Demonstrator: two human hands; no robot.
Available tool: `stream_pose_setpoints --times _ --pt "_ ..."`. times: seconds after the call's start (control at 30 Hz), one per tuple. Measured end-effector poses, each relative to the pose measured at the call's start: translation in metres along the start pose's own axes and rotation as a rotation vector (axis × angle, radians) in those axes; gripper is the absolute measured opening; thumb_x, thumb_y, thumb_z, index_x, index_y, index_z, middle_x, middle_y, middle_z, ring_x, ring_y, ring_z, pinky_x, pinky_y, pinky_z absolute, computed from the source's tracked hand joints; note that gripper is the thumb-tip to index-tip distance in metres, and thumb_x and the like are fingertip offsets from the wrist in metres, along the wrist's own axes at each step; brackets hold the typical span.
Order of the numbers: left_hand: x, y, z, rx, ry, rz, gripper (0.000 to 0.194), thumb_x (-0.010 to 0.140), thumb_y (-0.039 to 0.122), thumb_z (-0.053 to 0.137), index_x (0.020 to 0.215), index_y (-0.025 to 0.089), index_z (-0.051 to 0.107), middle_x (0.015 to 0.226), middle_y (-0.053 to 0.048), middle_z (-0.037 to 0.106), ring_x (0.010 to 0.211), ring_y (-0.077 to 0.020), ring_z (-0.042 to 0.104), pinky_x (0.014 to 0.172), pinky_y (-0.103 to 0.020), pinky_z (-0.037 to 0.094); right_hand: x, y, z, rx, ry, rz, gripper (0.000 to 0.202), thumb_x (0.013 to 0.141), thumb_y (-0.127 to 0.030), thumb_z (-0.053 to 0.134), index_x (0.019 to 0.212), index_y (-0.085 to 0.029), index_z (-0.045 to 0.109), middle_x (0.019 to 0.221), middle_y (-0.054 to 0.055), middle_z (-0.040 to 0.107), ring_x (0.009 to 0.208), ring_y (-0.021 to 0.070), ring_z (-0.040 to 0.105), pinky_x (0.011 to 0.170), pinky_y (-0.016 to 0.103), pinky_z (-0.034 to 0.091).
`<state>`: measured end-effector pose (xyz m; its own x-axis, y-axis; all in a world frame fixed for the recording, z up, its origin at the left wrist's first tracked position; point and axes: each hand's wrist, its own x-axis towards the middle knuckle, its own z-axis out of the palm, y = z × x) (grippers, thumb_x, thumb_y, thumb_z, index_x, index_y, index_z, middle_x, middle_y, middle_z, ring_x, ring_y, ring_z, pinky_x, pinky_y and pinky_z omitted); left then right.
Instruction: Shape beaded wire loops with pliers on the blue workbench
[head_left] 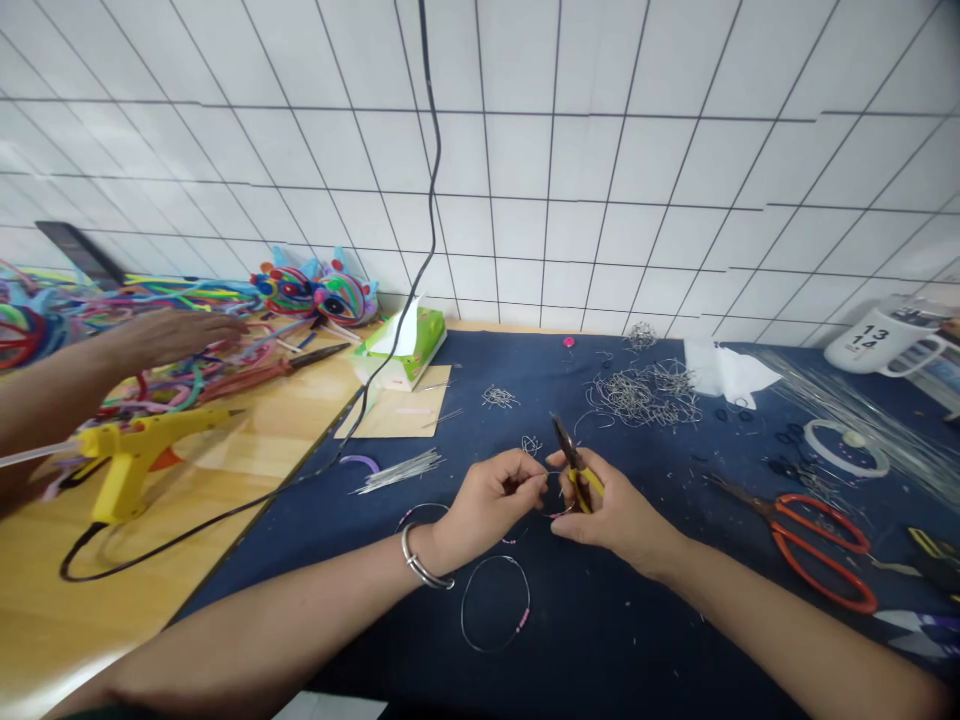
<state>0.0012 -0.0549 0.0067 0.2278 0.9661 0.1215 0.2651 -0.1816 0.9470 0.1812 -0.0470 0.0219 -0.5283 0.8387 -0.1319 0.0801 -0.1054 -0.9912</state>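
Observation:
My left hand [499, 505] pinches a thin wire loop near the middle of the dark cloth, fingertips pressed together. My right hand [604, 505] is closed around pliers with yellow handles [592, 478], their dark jaws pointing up and away. Part of the same wire seems to run between both hands, with small pink beads [559, 514] below the right fingers. A wire ring with pink beads [495, 604] lies on the cloth below my hands. Another beaded ring [424, 508] is partly hidden behind my left wrist.
Orange-handled scissors [821, 550] lie at the right, near a white tape roll [846, 447]. Tangled wire pieces [645, 395] are heaped behind. A tissue box [405, 350] stands at back left. Another person's hand [165, 338] reaches over pipe cleaners, above a yellow glue gun [142, 455].

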Motion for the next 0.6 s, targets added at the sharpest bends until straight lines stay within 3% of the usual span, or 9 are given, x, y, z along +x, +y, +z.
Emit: stream_pose_setpoints --times 0.13,0.23,0.43,0.6 --pt "-0.002 0.003 0.004 -0.048 -0.027 -0.028 0.012 0.082 0.024 0.05 0.077 0.014 0.054 0.068 -0.001 0.059 0.061 -0.0096 0.057 0.057 -0.02 0.047 0.001 0.003 0.007 -0.085 0.074 -0.035 0.056 0.061 -0.011 0.064 0.111 -0.024 0.042 0.072 -0.007 0.038 0.061 0.0066 0.041 0.059 0.021 0.041" --pt "-0.003 0.003 0.006 -0.038 -0.029 -0.039 0.014 0.083 0.026 0.05 0.076 0.014 0.054 0.068 -0.001 0.059 0.059 -0.0094 0.056 0.055 -0.02 0.046 0.002 0.005 0.01 -0.118 0.149 -0.052 0.045 0.065 -0.012 0.061 0.105 -0.022 0.044 0.068 -0.007 0.038 0.058 0.0064 0.039 0.057 0.02 0.04" --pt "-0.003 0.0 0.003 -0.013 -0.011 -0.03 0.013 0.083 0.025 0.05 0.08 0.014 0.054 0.071 -0.002 0.059 0.063 -0.01 0.058 0.057 -0.021 0.046 0.003 0.005 0.004 -0.096 0.167 -0.089 0.028 0.073 -0.018 0.055 0.1 -0.02 0.048 0.082 -0.001 0.055 0.074 0.0107 0.054 0.07 0.025 0.046" --pt "-0.003 0.001 -0.001 -0.003 -0.019 -0.039 0.013 0.083 0.025 0.05 0.078 0.014 0.054 0.068 -0.001 0.058 0.061 -0.0101 0.057 0.057 -0.021 0.044 0.001 0.005 -0.002 -0.14 0.189 -0.054 0.027 0.073 -0.022 0.059 0.099 -0.02 0.051 0.087 0.001 0.058 0.08 0.0127 0.056 0.073 0.026 0.046"
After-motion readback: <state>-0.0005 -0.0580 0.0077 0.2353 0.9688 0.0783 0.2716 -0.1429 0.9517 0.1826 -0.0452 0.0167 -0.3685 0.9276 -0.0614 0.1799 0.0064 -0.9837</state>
